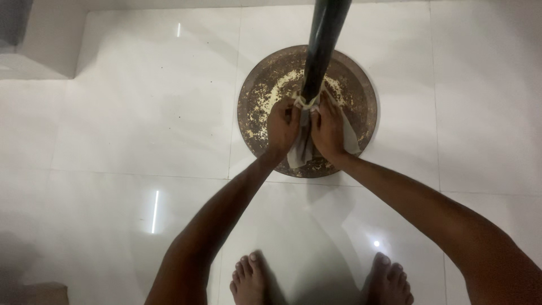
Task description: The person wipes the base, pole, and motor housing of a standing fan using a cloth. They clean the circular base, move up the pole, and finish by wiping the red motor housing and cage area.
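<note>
Seen from above, looking straight down at a glossy white tiled floor (141,130). Near the middle of the far stretch of floor, a round, rust-brown base plate (257,101) flecked with pale crumbs, with a dark pole (322,45) rising from its centre toward the camera. Around the foot of the pole, a grey-white cloth (302,149), knotted just above the knuckles and hanging down over the near part of the plate. Left hand (282,125) on the left side of the cloth, fingers curled shut and clamped on it. Right hand (328,129) on the right side, fingers likewise closed around the cloth and pressed against the pole. Both hands just beside each other, nearly touching, forearms stretched down from the near edge of view. Two bare feet (248,279) on the tiles at the near edge, well apart from the plate. A pale raised step (51,51) at the far left corner of the floor.
</note>
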